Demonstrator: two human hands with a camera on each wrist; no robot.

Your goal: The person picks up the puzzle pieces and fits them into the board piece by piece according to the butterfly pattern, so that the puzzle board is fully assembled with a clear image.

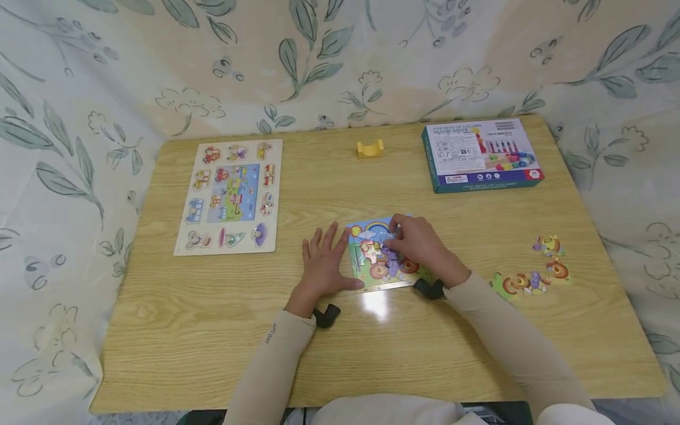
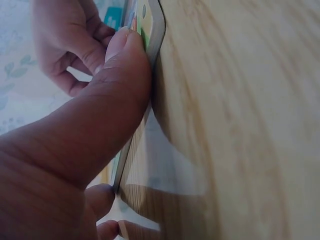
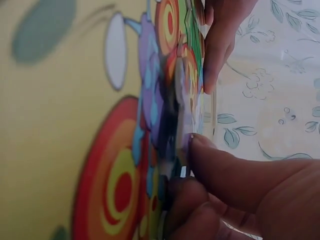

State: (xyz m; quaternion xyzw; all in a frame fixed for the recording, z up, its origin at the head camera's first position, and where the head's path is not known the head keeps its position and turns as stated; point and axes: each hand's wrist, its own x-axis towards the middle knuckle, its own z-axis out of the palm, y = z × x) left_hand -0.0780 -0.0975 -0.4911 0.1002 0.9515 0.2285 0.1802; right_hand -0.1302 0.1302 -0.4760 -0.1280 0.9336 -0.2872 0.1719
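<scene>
A small jigsaw board with a rainbow and cartoon animals lies flat at the middle of the table. My left hand is spread at its left side; in the left wrist view the thumb rests along the board's edge. Over the upper right part of the picture, my right hand pinches a puzzle piece between thumb and finger. That piece appears edge-on in the right wrist view, close to the board's surface, and the fingers partly hide it. Whether it touches the board cannot be told.
Several loose puzzle pieces lie at the right. A wooden peg puzzle board with vehicle pictures is at the left. Toward the back stand a yellow curved block and a flat toy box, before a floral cloth.
</scene>
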